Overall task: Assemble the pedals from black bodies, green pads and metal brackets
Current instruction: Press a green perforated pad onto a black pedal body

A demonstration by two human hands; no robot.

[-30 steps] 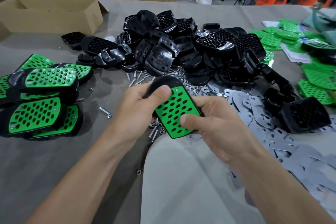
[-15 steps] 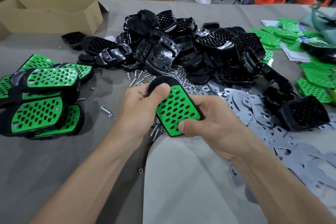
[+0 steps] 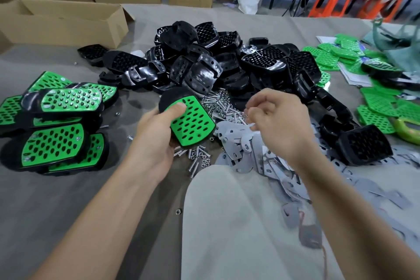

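Observation:
My left hand [image 3: 156, 136] grips a pedal [image 3: 191, 120], a black body with a green perforated pad on top, thumb pressed on the pad's upper left. My right hand [image 3: 275, 120] hovers to the right of it, fingers loosely curled over the screws [image 3: 223, 107] and grey metal brackets [image 3: 241, 141]; whether it pinches something small I cannot tell. Behind lies a big heap of black bodies [image 3: 218, 66]. Loose green pads [image 3: 377, 102] lie at the far right.
Several finished pedals [image 3: 56, 125] are stacked at the left. An open cardboard box [image 3: 61, 22] sits at the back left. More brackets [image 3: 375, 188] spread along the right. A pale cloth [image 3: 238, 223] covers the near middle. Orange stools [image 3: 334, 0] stand beyond the table.
My right hand has let go of the pedal and moved right, over the screws and brackets. My left hand alone holds the pedal now.

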